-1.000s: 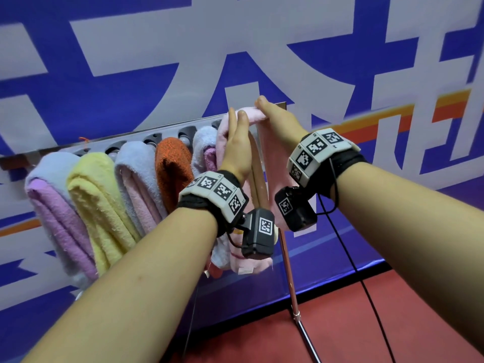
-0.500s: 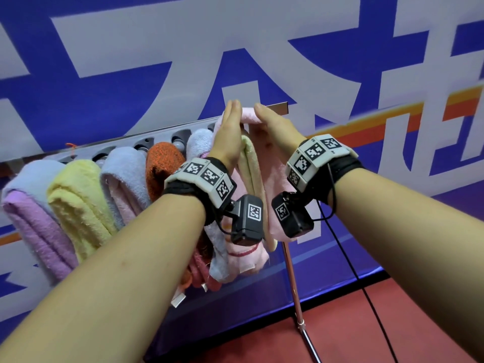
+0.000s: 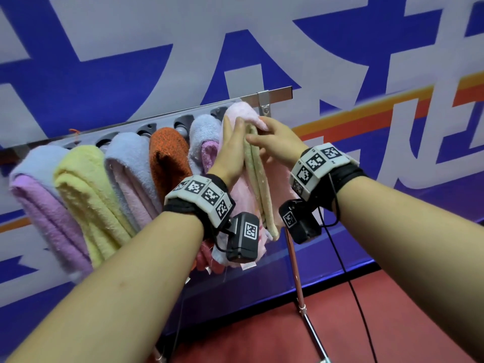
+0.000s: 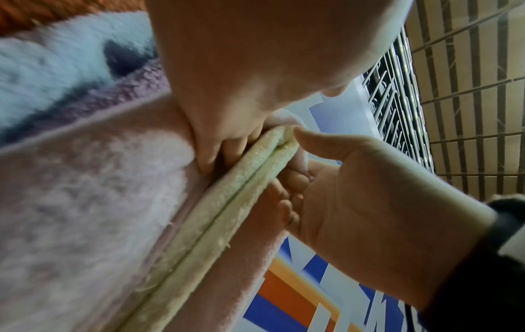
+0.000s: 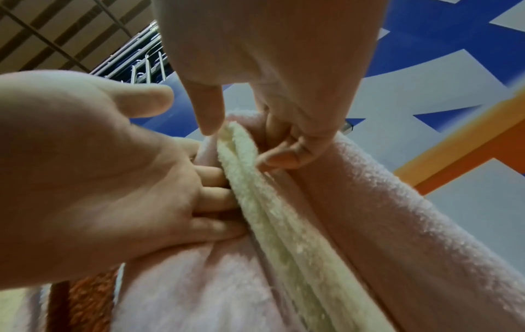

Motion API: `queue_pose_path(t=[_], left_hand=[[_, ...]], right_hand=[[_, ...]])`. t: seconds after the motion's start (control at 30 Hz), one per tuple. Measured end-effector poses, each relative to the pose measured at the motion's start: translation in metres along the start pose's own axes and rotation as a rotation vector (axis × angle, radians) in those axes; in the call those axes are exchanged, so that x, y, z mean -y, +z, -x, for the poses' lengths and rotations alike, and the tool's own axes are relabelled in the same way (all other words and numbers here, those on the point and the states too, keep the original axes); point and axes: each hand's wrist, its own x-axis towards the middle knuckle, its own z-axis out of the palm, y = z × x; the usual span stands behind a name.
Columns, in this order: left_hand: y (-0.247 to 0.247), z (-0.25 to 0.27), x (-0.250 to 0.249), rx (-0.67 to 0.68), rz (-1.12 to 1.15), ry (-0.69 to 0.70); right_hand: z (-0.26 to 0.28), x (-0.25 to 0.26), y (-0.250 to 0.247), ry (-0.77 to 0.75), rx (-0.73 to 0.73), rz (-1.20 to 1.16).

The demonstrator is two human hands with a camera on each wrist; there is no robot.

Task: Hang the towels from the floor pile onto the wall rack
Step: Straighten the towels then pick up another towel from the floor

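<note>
A pink towel [image 3: 241,111] with a cream edge [image 3: 258,179] hangs over the right end of the metal wall rack [image 3: 275,93]. My left hand [image 3: 231,145] lies flat against the towel's left side with its fingers straight. In the right wrist view those fingers [image 5: 216,193] press into the pink towel [image 5: 397,202] beside the cream edge [image 5: 270,213]. My right hand [image 3: 275,142] grips the towel's top fold from the right. Its thumb [image 4: 306,134] sits at the cream edge [image 4: 227,202] and its other fingers curl into the fold.
Several more towels fill the rack to the left, among them a lilac one [image 3: 39,184], a yellow one [image 3: 86,184] and an orange one [image 3: 167,158]. A metal pole [image 3: 297,271] and a black cable [image 3: 351,284] run down to the red floor [image 3: 262,331].
Both hands have come down from the towel's top fold. The left hand now lies along its left side, and the right hand has curled around the fold near the cream edge.
</note>
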Motion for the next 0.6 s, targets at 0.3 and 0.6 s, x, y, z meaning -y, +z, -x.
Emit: queue_pose_path(t=[0.3, 0.6], left_hand=[[-0.024, 0.029, 0.017, 0.083, -0.131, -0.076], [-0.008, 0.026, 0.023, 0.069, -0.131, 0.012]], right_hand=[[0.013, -0.006, 0.037, 0.066, -0.052, -0.172], [0.004, -0.014, 0.026, 0.036, -0.154, -0.045]])
